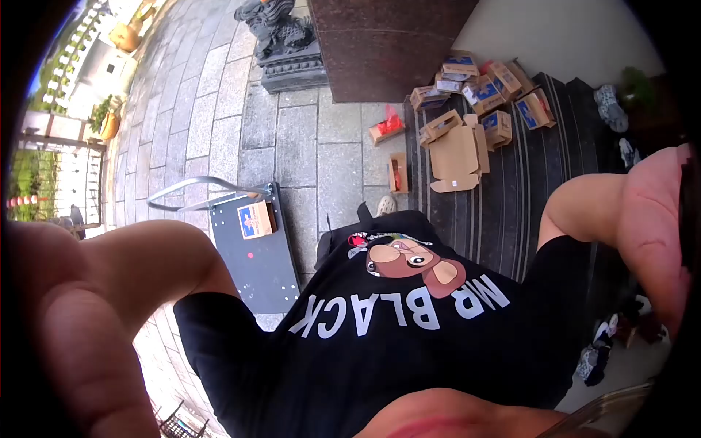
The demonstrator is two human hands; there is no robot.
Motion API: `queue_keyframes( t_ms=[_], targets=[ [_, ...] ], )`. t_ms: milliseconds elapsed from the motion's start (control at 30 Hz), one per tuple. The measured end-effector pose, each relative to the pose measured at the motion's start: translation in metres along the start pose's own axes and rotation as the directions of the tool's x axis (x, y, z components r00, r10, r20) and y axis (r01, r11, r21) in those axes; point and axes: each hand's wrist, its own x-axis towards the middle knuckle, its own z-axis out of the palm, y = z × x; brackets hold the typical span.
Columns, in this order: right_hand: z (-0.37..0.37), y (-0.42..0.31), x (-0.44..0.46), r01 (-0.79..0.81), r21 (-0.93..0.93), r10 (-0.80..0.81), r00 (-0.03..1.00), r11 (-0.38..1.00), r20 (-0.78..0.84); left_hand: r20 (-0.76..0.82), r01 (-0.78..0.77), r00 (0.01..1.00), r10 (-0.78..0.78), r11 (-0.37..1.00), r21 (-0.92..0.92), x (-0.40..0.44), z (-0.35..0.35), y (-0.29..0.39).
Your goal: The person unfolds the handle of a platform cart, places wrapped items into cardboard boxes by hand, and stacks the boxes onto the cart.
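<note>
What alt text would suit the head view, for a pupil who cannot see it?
The left hand and right hand loom large at either edge, with a black shirt between them. Ahead, cardboard boxes are heaped near an opened carton on a striped floor; another box sits on a flat trolley.

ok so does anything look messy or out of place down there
Yes: the small cardboard boxes are heaped at odd angles, several leaning on one another rather than stacked. Beside them, a plain carton lies open with flaps spread on the dark striped surface. No spill is visible.
</note>
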Motion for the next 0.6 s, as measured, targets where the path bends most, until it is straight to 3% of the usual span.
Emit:
queue_keyframes(
  t_ms=[67,200,400,600],
  targets=[
    [-0.022,0.012,0.013,0.165,-0.041,-0.154,0.968,0.986,0.196,-0.001,-0.055,0.998,0.055,0.998,-0.023,0.014,0.018,-0.009],
    [-0.061,0.023,0.031,0.234,-0.122,-0.165,0.897,0.965,0.409,-0.003,-0.105,0.994,0.105,0.991,-0.082,0.057,0.034,-0.029],
    [-0.136,0.013,0.051,0.209,-0.230,-0.053,0.839,0.951,0.542,0.083,-0.110,0.990,0.112,0.993,-0.033,0.128,0.049,-0.036],
    [-0.161,0.004,0.030,0.227,-0.365,0.040,0.801,0.903,0.598,0.276,-0.088,0.959,0.059,0.992,0.093,0.115,0.080,-0.057]
  ],
)
